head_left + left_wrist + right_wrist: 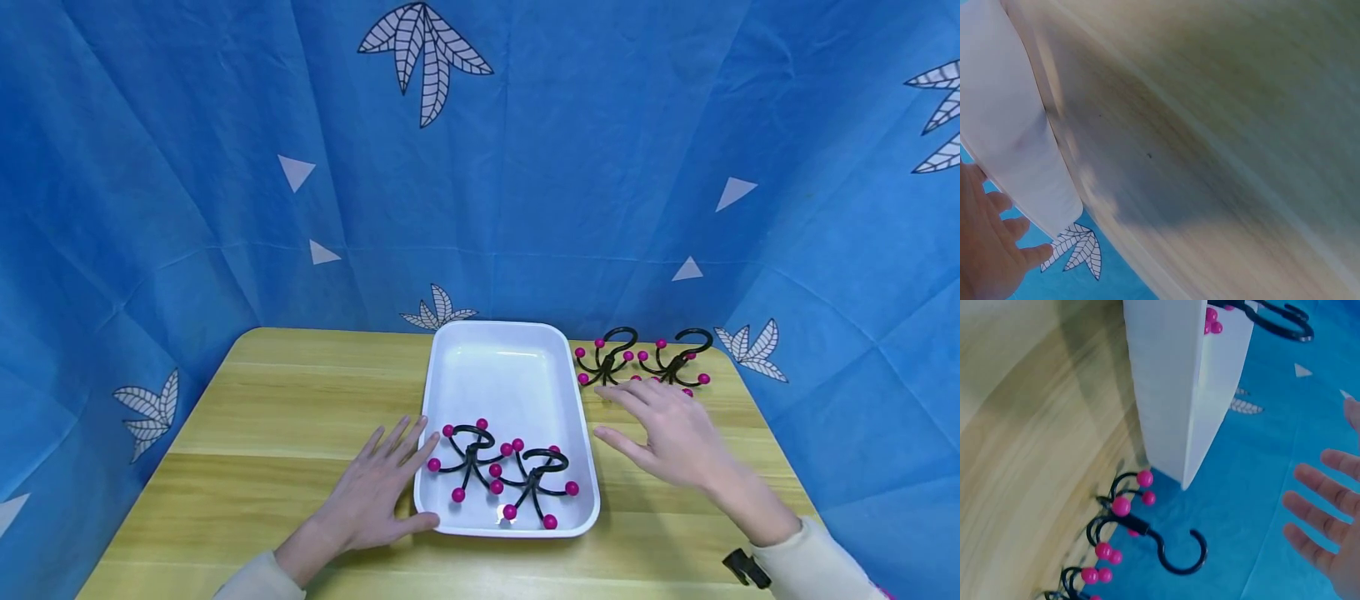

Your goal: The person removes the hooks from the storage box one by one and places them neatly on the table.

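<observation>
A white tray [498, 375] lies on the wooden table. Two black multi-arm hooks with pink ball tips, one left [471, 454] and one right [533, 479], sit in its near end. My left hand [375, 492] is beside the tray's left wall, fingers spread and fingertips right at the rim; the left wrist view shows that hand [991, 250] beside the tray wall [1016, 137]. Right of the tray, my right hand [667, 429] is held over the table with loosely extended fingers and nothing in them. Just beyond it stand two more such hooks [609, 364] [1132, 522], partly hidden by its fingers.
A blue cloth [600, 167] with leaf and triangle prints hangs behind and around the table [315, 400]. The two far hooks stand close to the table's back right corner. A small black clip [746, 569] shows at my right sleeve.
</observation>
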A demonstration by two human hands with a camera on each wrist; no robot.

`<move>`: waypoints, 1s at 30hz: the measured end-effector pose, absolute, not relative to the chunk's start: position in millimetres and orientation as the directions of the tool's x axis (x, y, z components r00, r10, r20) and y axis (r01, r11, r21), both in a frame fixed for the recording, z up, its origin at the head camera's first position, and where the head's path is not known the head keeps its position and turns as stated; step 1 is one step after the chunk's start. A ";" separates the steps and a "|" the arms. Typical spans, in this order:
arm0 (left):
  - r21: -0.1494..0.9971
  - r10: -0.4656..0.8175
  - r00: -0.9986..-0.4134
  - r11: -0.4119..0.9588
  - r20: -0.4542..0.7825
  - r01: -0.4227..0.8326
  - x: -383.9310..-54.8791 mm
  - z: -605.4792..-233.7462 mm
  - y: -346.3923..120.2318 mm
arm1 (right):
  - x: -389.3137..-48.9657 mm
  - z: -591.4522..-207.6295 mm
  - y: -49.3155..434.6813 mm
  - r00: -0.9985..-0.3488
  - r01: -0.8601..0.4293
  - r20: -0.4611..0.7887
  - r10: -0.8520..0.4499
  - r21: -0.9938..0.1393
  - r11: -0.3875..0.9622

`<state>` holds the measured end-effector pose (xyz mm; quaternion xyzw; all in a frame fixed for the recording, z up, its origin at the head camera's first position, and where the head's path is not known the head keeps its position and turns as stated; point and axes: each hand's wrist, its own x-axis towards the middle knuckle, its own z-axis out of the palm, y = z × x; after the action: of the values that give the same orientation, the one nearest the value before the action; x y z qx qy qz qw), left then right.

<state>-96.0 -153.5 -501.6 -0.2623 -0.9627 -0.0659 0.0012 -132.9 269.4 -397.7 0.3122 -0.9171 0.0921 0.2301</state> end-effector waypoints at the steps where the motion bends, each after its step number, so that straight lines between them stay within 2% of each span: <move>1: 0.125 0.505 -0.862 0.854 0.037 0.505 -95.9 -501.8 -153.5 | -131.8 -398.5 267.2 -0.701 -0.615 0.475 -0.532 -0.026 0.788; 10: 0.121 0.507 -0.860 0.852 0.048 0.509 -96.4 -503.0 -154.7 | -121.8 -408.2 245.7 -0.685 -0.652 0.438 -0.583 -0.012 0.758; 24: 0.112 0.511 -0.858 0.851 0.050 0.513 -96.9 -503.8 -154.2 | -116.9 -431.6 223.4 -0.585 -0.722 0.514 -0.627 0.023 0.692; 30: 0.118 0.509 -0.859 0.851 0.053 0.512 -97.1 -503.9 -154.0 | -116.7 -438.0 217.3 -0.567 -0.737 0.537 -0.624 0.007 0.676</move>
<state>-97.1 -154.0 -503.9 -0.2654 -0.9619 -0.0642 0.0099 -116.7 217.3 -438.0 0.3875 -0.8784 0.1095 0.2574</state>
